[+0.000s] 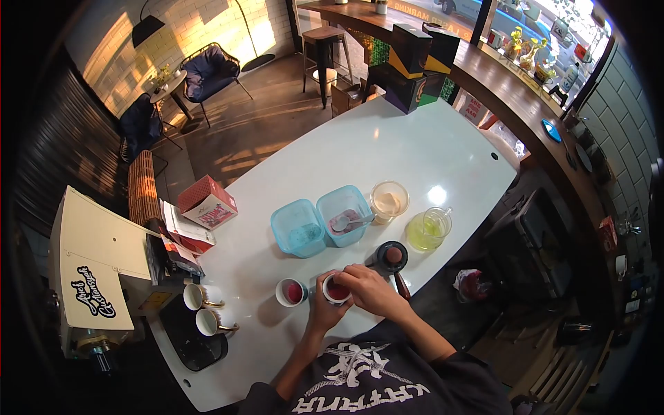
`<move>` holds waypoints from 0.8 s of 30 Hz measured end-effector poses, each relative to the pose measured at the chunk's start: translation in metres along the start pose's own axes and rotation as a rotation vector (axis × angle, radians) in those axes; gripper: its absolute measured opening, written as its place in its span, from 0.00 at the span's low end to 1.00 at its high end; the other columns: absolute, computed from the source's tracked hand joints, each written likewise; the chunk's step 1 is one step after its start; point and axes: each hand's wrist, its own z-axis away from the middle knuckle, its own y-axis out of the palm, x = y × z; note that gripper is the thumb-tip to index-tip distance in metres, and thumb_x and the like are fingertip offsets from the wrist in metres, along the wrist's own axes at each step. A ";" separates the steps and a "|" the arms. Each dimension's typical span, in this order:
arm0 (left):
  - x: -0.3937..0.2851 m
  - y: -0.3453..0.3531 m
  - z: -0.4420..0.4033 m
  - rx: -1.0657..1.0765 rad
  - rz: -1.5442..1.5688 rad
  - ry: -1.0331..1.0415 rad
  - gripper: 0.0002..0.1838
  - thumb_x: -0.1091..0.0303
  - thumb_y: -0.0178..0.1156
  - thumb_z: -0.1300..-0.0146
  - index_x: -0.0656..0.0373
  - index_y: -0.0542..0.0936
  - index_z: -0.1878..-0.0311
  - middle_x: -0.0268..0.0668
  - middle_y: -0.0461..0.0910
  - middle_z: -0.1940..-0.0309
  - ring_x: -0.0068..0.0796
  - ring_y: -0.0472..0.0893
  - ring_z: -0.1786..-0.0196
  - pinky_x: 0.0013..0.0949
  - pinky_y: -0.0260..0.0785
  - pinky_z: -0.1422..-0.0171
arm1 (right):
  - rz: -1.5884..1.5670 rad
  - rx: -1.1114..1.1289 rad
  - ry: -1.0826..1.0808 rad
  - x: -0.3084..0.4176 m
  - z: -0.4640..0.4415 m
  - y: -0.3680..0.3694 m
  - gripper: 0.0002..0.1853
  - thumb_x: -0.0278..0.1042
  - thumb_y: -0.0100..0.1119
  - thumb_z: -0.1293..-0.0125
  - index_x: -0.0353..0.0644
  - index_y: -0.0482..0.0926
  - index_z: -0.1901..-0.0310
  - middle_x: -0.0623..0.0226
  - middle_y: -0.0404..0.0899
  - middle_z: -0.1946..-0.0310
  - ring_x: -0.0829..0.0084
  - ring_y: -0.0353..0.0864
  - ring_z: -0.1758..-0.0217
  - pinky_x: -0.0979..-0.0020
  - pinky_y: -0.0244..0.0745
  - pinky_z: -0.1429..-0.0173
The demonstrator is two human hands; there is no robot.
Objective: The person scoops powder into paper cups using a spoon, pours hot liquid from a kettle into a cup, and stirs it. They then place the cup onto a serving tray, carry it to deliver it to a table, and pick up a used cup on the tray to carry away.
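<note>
My left hand is wrapped round a white cup with dark red contents, near the table's front edge. My right hand is closed, its fingers bunched over the same cup's rim; whatever they pinch is hidden. Just left of it stands a second white cup, also with red inside. A dark round holder with a brown top and a wooden handle lies right of my right hand. Beyond my hands are two blue plastic tubs, one with a spoon in it.
A tub of beige contents and a glass jug of yellow-green liquid stand right. At left are two white mugs, a red box and a cream machine. Dark boxes stand at the far end.
</note>
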 end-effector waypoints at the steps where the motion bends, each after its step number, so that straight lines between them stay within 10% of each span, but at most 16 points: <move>1: 0.001 0.000 0.000 0.003 0.007 0.012 0.41 0.74 0.78 0.53 0.61 0.66 0.37 0.46 0.76 0.43 0.42 0.79 0.40 0.40 0.72 0.36 | -0.035 0.003 -0.019 0.000 0.000 0.002 0.19 0.23 0.63 0.48 0.37 0.74 0.52 0.56 0.77 0.60 0.50 0.78 0.54 0.55 0.74 0.49; 24: -0.001 0.000 -0.001 0.006 0.055 -0.041 0.41 0.73 0.80 0.55 0.60 0.67 0.38 0.46 0.77 0.43 0.42 0.79 0.40 0.40 0.72 0.36 | 0.061 0.033 -0.056 0.005 0.003 0.004 0.19 0.24 0.64 0.50 0.38 0.73 0.55 0.56 0.78 0.58 0.50 0.78 0.52 0.55 0.74 0.47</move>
